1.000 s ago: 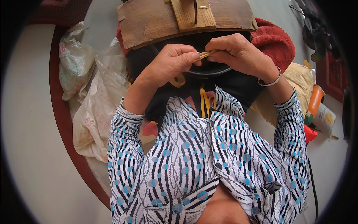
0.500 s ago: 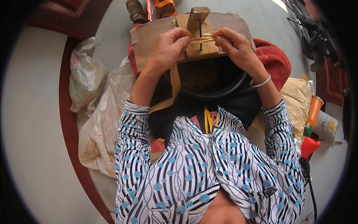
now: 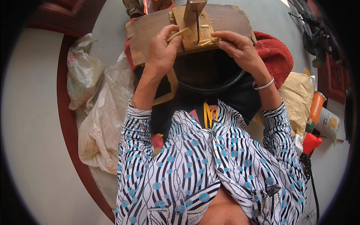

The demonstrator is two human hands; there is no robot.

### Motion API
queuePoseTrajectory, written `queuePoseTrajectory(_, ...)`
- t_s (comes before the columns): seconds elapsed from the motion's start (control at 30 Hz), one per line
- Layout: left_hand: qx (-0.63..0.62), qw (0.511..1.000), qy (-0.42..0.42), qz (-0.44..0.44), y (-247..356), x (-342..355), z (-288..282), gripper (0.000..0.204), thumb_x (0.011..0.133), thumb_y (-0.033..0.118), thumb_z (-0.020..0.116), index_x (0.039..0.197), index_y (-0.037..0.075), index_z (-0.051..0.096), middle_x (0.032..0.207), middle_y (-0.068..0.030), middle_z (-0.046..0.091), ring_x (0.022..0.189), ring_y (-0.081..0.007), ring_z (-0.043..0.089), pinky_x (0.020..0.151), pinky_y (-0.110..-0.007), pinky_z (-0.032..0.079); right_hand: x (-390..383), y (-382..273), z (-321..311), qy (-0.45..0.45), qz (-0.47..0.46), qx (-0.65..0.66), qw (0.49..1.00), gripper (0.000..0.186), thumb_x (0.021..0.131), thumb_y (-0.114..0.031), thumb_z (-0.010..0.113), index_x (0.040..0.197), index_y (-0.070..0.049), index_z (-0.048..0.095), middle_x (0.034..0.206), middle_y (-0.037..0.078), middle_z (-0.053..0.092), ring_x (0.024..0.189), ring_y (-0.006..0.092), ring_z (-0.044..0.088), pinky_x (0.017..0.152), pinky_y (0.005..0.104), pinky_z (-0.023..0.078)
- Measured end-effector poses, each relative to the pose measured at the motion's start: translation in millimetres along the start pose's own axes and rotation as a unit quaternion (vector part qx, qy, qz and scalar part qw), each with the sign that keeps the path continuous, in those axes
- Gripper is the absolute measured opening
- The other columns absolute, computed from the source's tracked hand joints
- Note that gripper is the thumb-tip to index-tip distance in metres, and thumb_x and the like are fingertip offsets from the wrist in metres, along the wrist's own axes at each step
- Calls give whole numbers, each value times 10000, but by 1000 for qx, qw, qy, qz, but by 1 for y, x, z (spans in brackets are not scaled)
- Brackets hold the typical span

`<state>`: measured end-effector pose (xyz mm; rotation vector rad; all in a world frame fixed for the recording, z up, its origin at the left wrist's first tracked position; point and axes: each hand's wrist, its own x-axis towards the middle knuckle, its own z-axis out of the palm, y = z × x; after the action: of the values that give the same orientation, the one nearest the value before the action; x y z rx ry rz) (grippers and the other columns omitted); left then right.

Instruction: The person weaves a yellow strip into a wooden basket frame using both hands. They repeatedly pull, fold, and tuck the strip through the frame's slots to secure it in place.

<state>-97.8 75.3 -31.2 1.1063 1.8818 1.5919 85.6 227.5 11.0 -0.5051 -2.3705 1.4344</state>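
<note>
My left hand (image 3: pixel 162 50) pinches a flat pale-yellow strip (image 3: pixel 181 33) between thumb and fingers. A longer yellowish strip (image 3: pixel 172 83) hangs below that hand; whether the two are one piece is hidden. In my right hand (image 3: pixel 240 45), finger and thumb close on a small bunch of pale strip pieces (image 3: pixel 209 41). Between the hands stands a thin dark blade (image 3: pixel 198 30), set against an upright wooden post (image 3: pixel 194 10) on a wooden block (image 3: pixel 190 45). A small pale scrap (image 3: pixel 204 26) lies on the block.
The block rests on a broad wooden board (image 3: pixel 148 32) above a dark round basin (image 3: pixel 210 89). Red cloth (image 3: pixel 275 56) lies at the right, near a tan sack (image 3: pixel 298 95) and an orange tube (image 3: pixel 315 108). Translucent plastic sacks (image 3: pixel 107 127) stand at the left.
The strip stretched between both hands across the blade is now in separate pieces. My hands have moved apart, the left one leftward. The board sits slightly higher in view.
</note>
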Motion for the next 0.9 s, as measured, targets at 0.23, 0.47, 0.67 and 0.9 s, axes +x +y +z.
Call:
queuePoseTrajectory(0.23,-202,969,-135,-50,25,-25,17,190,958,181,593,1055,19,620,840,3,615,793,-70,574,692,-209,470,-25,-12,21,-34,30,49,998,114,889,-58,637,988,-18,676,731,13,620,604,72,495,557,222,447)
queuePoseTrajectory(0.47,-260,937,-186,-138,29,-48,21,124,933,133,623,1014,44,595,770,0,591,534,1,410,457,-155,304,-32,-10,27,-39,-80,-61,994,124,872,-102,670,844,5,614,606,78,520,554,100,468,523,263,414)
queuePoseTrajectory(0.67,-153,957,-178,-170,30,-63,15,184,968,197,580,1010,22,621,766,-5,611,491,-25,464,440,-161,362,-50,10,28,-17,-52,-136,989,181,862,-125,675,1028,-64,638,662,127,590,587,229,588,546,315,471)
queuePoseTrajectory(0.9,-223,904,-273,-243,48,-70,41,174,959,140,538,899,-1,621,664,0,566,537,-39,518,471,-198,421,-40,-29,16,54,-270,-266,924,466,813,-328,690,1220,-116,611,970,49,672,874,234,639,801,338,482)
